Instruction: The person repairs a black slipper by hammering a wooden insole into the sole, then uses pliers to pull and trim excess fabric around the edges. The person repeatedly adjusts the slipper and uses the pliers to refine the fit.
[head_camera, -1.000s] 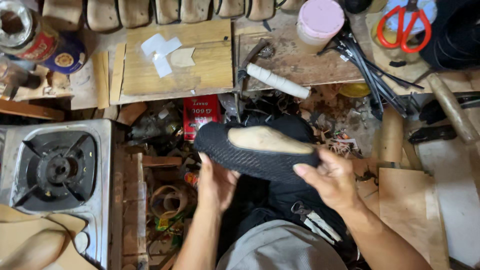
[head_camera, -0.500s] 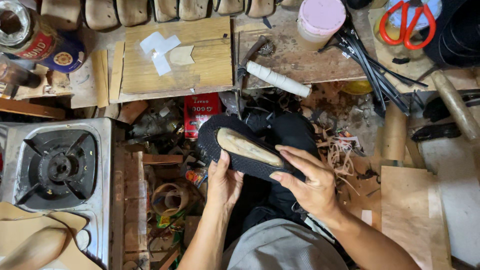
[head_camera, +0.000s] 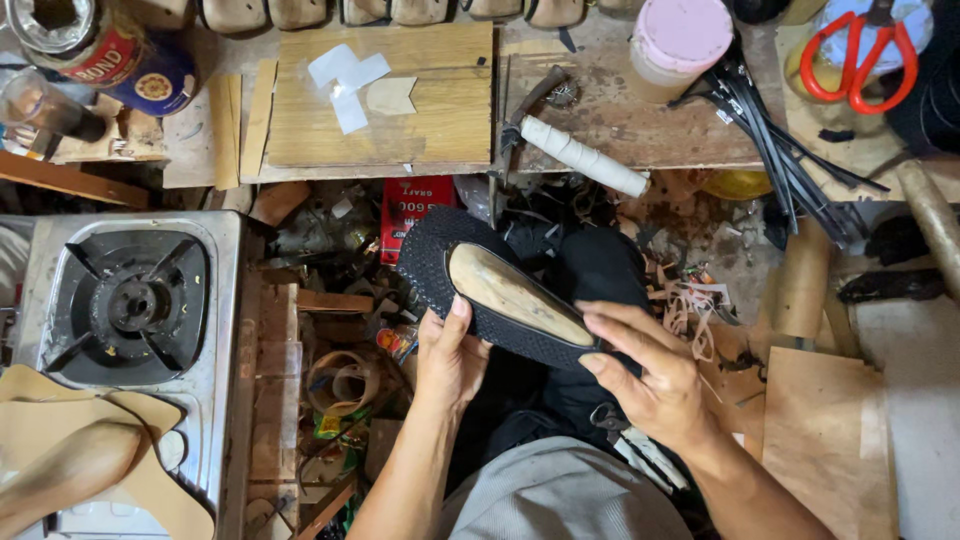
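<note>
- Leftmost, well out from the left hand (head_camera: 452, 358), a gas stove (head_camera: 128, 305) sits low beside the person, with tan leather pieces (head_camera: 60, 440) lying against its near corner.
- Beyond that hand, up on the wooden tabletop (head_camera: 620, 120), stands a printed tin can (head_camera: 105, 50) and a flat wooden board (head_camera: 400, 95) with scraps of white tape on it.
- The left hand is closed from below on the near edge of a black textured sole (head_camera: 440, 265), thumb pressed up against the pale wooden last (head_camera: 515, 295) that lies on it.
- The sole with its last is held in the air between both hands, above the lap and tilted, toe end pointing away to the left.
- It looks light and bendy at the rim but stiffened by the hard last; gripping across the waist, where sole and last overlap, seems the surest hold.
- The right hand (head_camera: 650, 385) cups the heel end, fingers spread over the last and sole edge, gripping loosely.
- Beyond the right hand, a hammer with a white-wrapped handle (head_camera: 585, 158) lies on the tabletop, then a pink-lidded tub (head_camera: 682, 40) and red-handled scissors (head_camera: 860, 50) further right.
</note>
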